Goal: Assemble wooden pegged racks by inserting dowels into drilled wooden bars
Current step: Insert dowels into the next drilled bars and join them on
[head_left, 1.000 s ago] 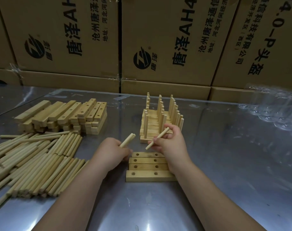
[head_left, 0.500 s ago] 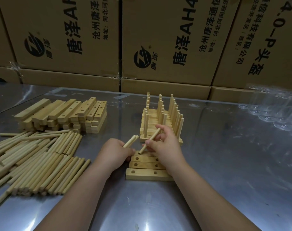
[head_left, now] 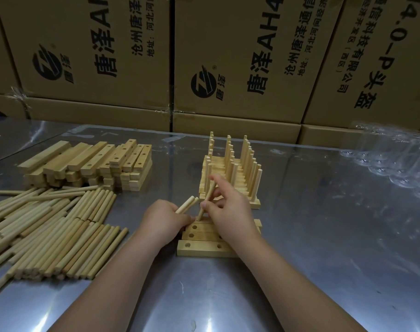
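Two cartons (head_left: 84,44) printed "唐泽" stand behind the pegged racks (head_left: 230,178).

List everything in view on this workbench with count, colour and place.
table: one, shiny metal, under everything
cardboard boxes: several, brown, black print, behind table
stacked bars: many, pale wood, far left
loose dowels: many, pale wood, near left
pegged racks: several, pale wood, centre, far side
flat bars: about four, pale wood, centre, near side
clear plastic: one heap, colourless, far right
tilted dowel: one, pale wood, right hand, tip at flat bars
spare dowels: two, pale wood, left hand
left hand: one, gripping spare dowels
right hand: one, pinching tilted dowel
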